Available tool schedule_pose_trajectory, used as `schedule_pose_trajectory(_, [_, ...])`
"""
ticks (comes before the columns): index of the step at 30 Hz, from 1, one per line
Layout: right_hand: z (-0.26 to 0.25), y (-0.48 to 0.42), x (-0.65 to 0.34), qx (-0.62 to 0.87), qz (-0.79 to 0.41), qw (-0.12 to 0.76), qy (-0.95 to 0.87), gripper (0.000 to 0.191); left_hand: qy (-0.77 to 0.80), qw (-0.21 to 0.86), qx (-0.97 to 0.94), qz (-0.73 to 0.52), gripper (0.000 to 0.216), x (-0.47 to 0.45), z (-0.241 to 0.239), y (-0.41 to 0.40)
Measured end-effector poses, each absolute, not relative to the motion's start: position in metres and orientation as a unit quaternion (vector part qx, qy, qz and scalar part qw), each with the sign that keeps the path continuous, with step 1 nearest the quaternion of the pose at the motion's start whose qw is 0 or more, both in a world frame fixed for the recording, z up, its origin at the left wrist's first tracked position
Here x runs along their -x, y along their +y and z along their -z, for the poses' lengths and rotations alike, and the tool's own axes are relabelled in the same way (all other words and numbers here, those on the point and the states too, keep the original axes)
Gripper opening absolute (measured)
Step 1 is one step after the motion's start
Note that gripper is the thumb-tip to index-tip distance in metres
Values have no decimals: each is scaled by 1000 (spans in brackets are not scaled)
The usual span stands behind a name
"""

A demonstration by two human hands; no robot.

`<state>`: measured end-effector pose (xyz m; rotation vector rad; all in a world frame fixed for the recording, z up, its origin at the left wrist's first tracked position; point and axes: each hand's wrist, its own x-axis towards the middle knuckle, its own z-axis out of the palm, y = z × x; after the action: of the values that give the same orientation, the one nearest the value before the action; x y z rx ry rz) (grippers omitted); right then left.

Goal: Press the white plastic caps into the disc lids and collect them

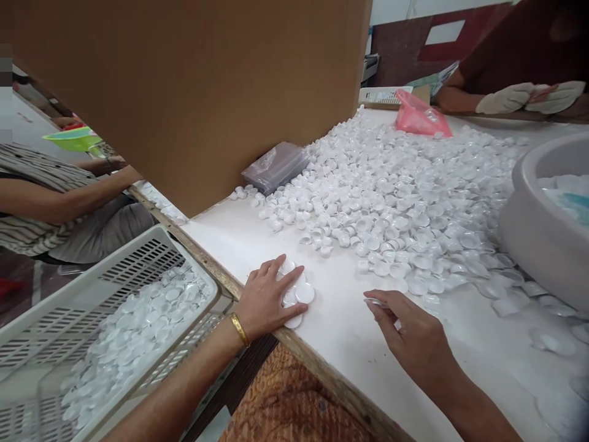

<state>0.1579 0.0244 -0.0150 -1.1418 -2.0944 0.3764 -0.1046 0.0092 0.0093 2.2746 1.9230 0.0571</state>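
Note:
My left hand, with a gold bracelet at the wrist, lies with fingers spread over several round white plastic caps near the table's front edge. Its fingers touch the caps without closing round them. To the right, my right hand is just above the white tabletop, thumb and fingertips pinching a small white cap seen edge-on. Beyond both hands spreads a big heap of loose white caps, shallow and dished, some lying face up and others tilted.
A slotted crate with more caps stands below the table edge at left. A cardboard panel rises behind, beside a plastic-wrapped pack. A pink scoop and grey tub are at right. One co-worker's gloved hands show; another person sits left.

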Motion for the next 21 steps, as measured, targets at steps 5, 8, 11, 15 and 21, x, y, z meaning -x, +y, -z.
schedule_pose_trajectory(5, [13,22,-156,429,-124,357,-821,16,648,172,-736,-91,48,112,-14,16])
schedule_pose_trajectory(8, [13,21,-155,424,-114,357,-825,16,666,232,-683,-190,45,133,-23,21])
schedule_pose_trajectory(11, [14,20,-152,414,-118,353,-830,16,703,234,-641,-201,43,154,-30,19])
schedule_pose_trajectory(15, [18,19,-151,415,-120,345,-833,16,708,253,-648,-124,37,158,-30,8])
schedule_pose_trajectory(21, [21,20,-153,416,-113,344,-834,18,723,258,-634,-94,36,156,-26,12])
